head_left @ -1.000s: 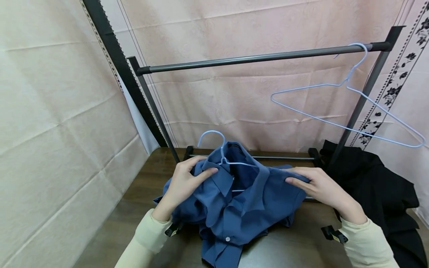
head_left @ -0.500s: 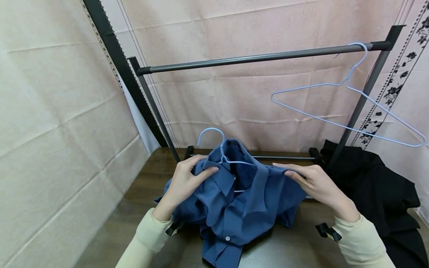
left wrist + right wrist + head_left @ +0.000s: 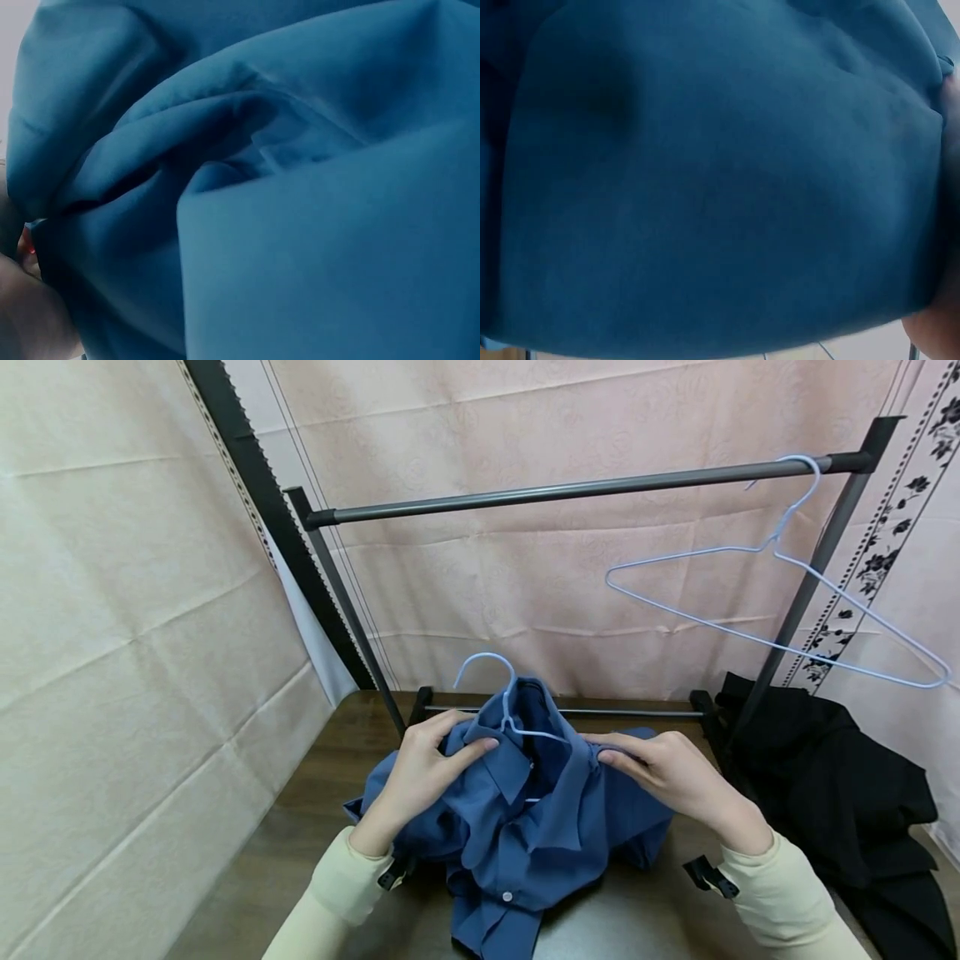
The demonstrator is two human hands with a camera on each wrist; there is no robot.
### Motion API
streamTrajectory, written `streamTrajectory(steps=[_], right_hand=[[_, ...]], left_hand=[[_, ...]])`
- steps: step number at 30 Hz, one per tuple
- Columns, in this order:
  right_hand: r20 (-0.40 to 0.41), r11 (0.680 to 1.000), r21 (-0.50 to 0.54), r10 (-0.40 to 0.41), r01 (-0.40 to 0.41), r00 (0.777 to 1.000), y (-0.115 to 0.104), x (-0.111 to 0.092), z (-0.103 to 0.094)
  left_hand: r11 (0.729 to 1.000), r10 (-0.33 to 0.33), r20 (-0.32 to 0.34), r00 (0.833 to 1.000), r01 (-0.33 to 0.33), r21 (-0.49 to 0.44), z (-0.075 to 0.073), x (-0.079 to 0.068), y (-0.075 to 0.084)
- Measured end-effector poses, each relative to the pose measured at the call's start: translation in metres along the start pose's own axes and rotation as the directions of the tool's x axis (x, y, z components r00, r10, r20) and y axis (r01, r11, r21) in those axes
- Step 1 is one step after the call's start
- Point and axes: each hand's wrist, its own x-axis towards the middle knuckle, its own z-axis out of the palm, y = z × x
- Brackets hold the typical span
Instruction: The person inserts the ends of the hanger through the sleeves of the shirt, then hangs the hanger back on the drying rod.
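Note:
A blue button-up shirt hangs from both hands over the table, its collar open toward the camera. Inside the neck sits a light-blue wire hanger, its hook rising above the collar and pointing left. My left hand pinches the shirt by the collar's left side, thumb on the front of the cloth. With thumb and fingers, my right hand grips the right shoulder close to the collar. Blue cloth fills the left wrist view, and the same shirt fabric covers most of the right wrist view.
A dark metal clothes rack stands behind the shirt. Another light-blue wire hanger hangs at the right end of its bar. Black clothing lies at the right on the brown wooden table. Pale curtains surround the rack.
My right hand has slid left along the shoulder toward the collar, still gripping cloth. The collar and hanger hook have shifted slightly right. My left hand keeps its hold, moving only a little.

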Motion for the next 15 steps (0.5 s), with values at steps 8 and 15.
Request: streamTrajectory(steps=[8, 15], right_hand=[[-0.059, 0.997, 0.056, -0.051, 0.054, 0.997, -0.0036, -0.0007, 0.0068], [-0.124, 0.993, 0.094, -0.065, 0.077, 0.99, -0.0053, -0.0028, 0.0026]], left_hand=[[0.999, 0.034, 0.037, 0.999, -0.034, 0.008, 0.0047, -0.0009, 0.0006], [0.979, 0.173, 0.028, 0.984, -0.175, 0.1, -0.0016, -0.0015, 0.0013]])
